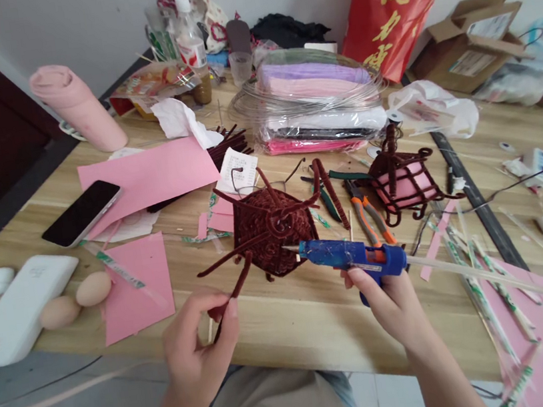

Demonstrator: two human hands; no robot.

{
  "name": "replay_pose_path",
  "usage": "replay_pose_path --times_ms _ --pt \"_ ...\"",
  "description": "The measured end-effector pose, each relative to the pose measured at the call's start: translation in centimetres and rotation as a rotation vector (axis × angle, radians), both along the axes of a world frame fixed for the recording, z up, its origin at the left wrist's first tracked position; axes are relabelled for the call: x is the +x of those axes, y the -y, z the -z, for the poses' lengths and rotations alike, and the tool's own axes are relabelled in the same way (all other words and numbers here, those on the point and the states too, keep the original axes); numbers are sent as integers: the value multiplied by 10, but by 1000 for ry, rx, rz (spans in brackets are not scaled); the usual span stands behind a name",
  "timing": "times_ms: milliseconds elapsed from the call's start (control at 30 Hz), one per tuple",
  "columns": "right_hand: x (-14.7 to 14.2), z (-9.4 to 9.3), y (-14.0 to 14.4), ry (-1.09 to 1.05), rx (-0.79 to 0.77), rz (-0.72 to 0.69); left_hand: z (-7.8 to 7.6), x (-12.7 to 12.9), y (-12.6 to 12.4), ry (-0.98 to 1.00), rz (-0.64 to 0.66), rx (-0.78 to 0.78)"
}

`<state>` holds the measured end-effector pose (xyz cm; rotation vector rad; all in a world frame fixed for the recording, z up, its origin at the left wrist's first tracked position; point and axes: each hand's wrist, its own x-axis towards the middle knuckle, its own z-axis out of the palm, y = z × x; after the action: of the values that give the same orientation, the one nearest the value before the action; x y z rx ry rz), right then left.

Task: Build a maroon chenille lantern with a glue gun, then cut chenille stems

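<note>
Brown weave [252,246] lies on the worktop [277,317] just beyond the two hands, between them, with several fuzzy stems sticking out from its middle and edges. Nearest is the left hand [202,341], below and to the left of the weave; its thumb and fingers are closed in a pinch on a brown stem [242,280], whose far end reaches over the near edge of the weave. Whether that end is joined on, I cannot tell.

The right hand [383,295], below and to the right of the weave, is wrapped around the grip of a blue glue gun [334,253]. The nozzle points left, at the right side of the weave; whether it touches is unclear. A long clear glue stick [490,287] runs out of the back of the gun.

Left of the weave are a pink card [137,290], two eggs [94,289] side by side and a white power bank [33,304]. Somewhat farther, on the right, orange-handled pliers [355,192] lie near a brown cage [405,185] with pink inside, while on the left a phone [81,213] rests partly on a pink sheet [161,175].

Beyond the weave sit a receipt [241,170] and stacked plastic packs [316,86]. Farther back stand a bottle [191,46], a red bag [395,4] and an open carton [467,54].
</note>
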<state>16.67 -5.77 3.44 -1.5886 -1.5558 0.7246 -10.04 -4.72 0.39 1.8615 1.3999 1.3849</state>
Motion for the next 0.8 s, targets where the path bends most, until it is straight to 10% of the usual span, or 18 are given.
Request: replay_pose_path --times_ms 800 --pt "0 1 4 52 -47 3 2 -1 3 -2 -28 -32"
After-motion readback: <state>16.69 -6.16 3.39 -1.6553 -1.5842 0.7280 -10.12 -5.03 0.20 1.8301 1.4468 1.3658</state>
